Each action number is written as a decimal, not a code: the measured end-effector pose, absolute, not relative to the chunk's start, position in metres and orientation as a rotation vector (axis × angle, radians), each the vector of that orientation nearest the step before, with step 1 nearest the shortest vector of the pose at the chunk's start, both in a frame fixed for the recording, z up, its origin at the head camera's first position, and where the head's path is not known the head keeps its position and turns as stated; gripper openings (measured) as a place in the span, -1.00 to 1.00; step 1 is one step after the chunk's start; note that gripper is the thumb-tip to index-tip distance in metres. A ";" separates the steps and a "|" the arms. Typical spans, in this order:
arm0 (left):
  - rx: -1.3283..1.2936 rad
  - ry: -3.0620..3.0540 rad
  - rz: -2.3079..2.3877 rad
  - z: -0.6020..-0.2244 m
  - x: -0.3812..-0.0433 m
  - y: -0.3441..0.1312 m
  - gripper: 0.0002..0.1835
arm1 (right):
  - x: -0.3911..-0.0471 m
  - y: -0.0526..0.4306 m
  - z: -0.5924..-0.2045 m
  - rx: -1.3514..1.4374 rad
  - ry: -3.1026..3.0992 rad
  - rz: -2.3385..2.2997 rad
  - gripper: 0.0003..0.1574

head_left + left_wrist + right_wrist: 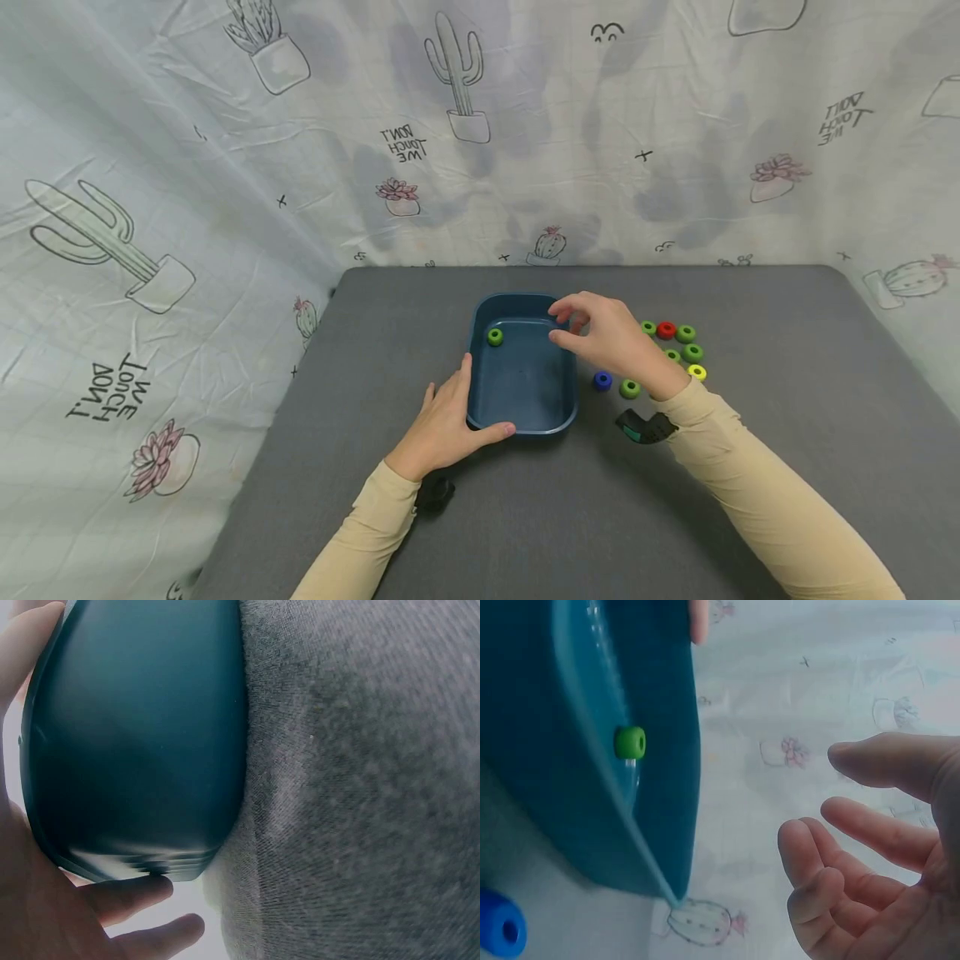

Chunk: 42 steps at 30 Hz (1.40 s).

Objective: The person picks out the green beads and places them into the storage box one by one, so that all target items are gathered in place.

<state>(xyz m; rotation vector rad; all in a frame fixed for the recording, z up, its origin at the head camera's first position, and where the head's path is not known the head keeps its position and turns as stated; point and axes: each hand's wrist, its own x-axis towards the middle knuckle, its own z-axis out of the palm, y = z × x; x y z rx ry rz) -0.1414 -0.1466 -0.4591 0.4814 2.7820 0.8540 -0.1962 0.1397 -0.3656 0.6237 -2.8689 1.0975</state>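
A dark blue plastic tray stands on the table with one green bead in its far left part. My left hand rests around the tray's near left corner. Its thumb lies along the near rim, and its straight fingers touch the left wall. In the left wrist view, two fingers spread beside the tray's outer wall. Over the tray's right rim hovers my right hand, its thumb apart from its loosely bent fingers and nothing between them. The right wrist view shows this bare gap beside the tray.
Right of the tray lie loose beads: a blue bead, a red bead, a yellow bead and several green beads, some partly behind the right hand. The grey table ends at a printed curtain.
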 end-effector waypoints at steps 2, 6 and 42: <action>0.479 2.783 0.857 -0.459 -0.141 -0.147 0.40 | -0.192 0.146 -0.366 0.599 -2.866 1.091 -0.59; 0.479 2.785 0.861 -0.459 -0.141 -0.147 0.40 | -0.184 0.160 -0.368 0.558 -2.861 1.102 -0.60; 0.472 2.787 0.858 -0.463 -0.142 -0.145 0.41 | -0.146 0.226 -0.445 0.510 -2.932 0.945 -0.54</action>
